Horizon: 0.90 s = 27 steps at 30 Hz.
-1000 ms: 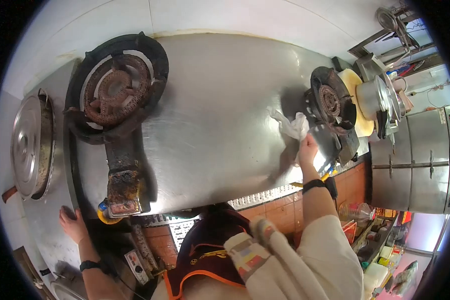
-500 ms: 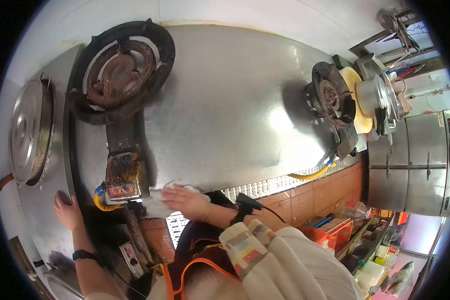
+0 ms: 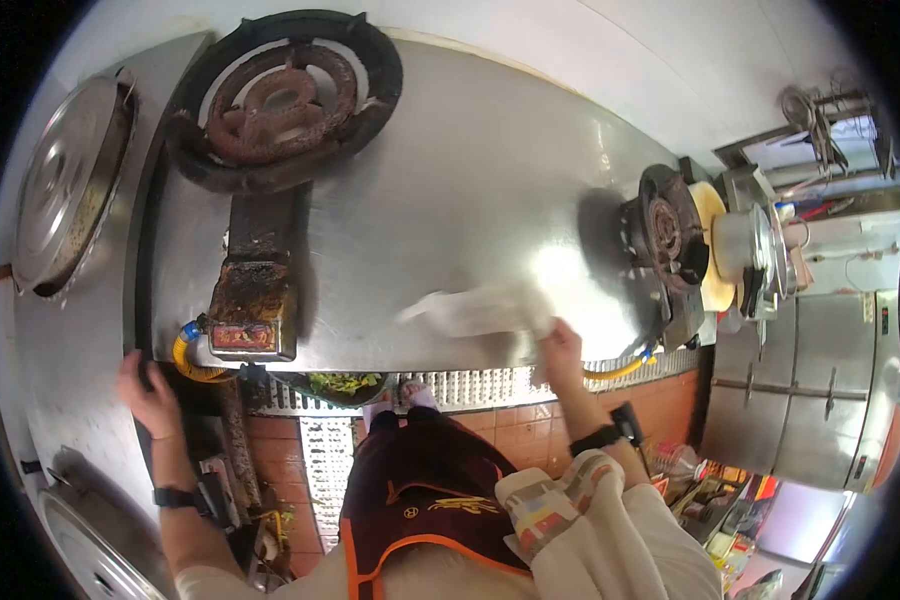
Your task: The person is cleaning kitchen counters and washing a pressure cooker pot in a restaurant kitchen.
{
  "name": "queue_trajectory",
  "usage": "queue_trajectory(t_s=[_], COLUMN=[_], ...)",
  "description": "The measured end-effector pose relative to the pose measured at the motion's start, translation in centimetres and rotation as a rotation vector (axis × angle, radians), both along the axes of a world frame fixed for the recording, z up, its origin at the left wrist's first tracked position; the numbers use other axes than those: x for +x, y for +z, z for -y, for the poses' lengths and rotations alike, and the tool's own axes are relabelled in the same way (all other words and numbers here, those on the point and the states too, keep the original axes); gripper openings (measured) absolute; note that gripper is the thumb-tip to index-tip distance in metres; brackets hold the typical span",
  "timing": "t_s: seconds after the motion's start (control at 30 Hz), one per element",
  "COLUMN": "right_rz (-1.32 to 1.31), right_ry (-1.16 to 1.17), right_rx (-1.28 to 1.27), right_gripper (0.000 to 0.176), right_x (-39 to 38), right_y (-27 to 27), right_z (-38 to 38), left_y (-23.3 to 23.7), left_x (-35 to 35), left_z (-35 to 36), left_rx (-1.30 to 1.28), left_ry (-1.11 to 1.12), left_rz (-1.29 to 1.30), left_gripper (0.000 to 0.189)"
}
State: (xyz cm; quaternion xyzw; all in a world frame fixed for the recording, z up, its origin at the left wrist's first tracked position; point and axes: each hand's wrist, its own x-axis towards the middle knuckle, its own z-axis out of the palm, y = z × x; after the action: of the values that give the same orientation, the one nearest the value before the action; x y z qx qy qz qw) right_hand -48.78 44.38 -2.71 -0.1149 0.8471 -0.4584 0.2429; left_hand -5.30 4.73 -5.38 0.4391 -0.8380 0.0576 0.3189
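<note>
A white cloth (image 3: 478,312) stretches out leftward from my right hand (image 3: 562,350), blurred over the steel counter (image 3: 420,200). The fingers of that hand are closed on the cloth's right end, close to the counter's front edge. My left hand (image 3: 150,398) is at the edge of the left-hand counter, fingers apart and holding nothing. Between my hands, a large gas burner (image 3: 285,100) stands on the steel, its grimy base (image 3: 255,310) toward me. A yellow hose (image 3: 192,358) runs from that base, not far from my left hand.
A second burner (image 3: 670,225) stands at the counter's right end, beside a pot (image 3: 738,240). On the left counter sits a lidded pan (image 3: 75,185). Below the front edge, leafy greens (image 3: 342,383) lie in a container. Steel cabinets (image 3: 795,350) stand farther right.
My right hand has swept right from beside the left burner's base, drawing the cloth along the counter. My left hand stays by the left edge. The view has shifted, and the greens now show below.
</note>
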Motion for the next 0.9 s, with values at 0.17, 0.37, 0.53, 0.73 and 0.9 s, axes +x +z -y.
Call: queue_trajectory(t_s=[0.17, 0.37, 0.53, 0.73, 0.9], right_rz=[-0.122, -0.506, -0.618, -0.654, -0.732], right_ry=[-0.31, 0.049, 0.401, 0.497, 0.461], right_rx=[-0.069, 0.171, 0.153, 0.244, 0.451], right_gripper=[0.03, 0.046, 0.053, 0.056, 0.047], right_x=[-9.3, -6.5, -5.9, -6.4, -3.4], right_y=[-5.2, -4.4, -5.5, -6.0, -5.4], right_z=[-5.9, 5.8, 7.8, 4.1, -3.2], left_y=[-10.0, -19.5, -33.6, -54.7, -49.7], left_x=[-3.8, -6.0, -3.3, -0.6, -3.7], left_z=[-7.4, -12.4, -18.6, -27.0, -26.2], left_rx=[0.293, 0.464, 1.083, 1.658, 1.434], left_ry=[0.133, 0.287, 0.455, 0.332, 0.583], left_rz=[-0.464, -0.71, -0.341, -1.776, -1.058], left_gripper=[0.058, 0.072, 0.042, 0.05, 0.046])
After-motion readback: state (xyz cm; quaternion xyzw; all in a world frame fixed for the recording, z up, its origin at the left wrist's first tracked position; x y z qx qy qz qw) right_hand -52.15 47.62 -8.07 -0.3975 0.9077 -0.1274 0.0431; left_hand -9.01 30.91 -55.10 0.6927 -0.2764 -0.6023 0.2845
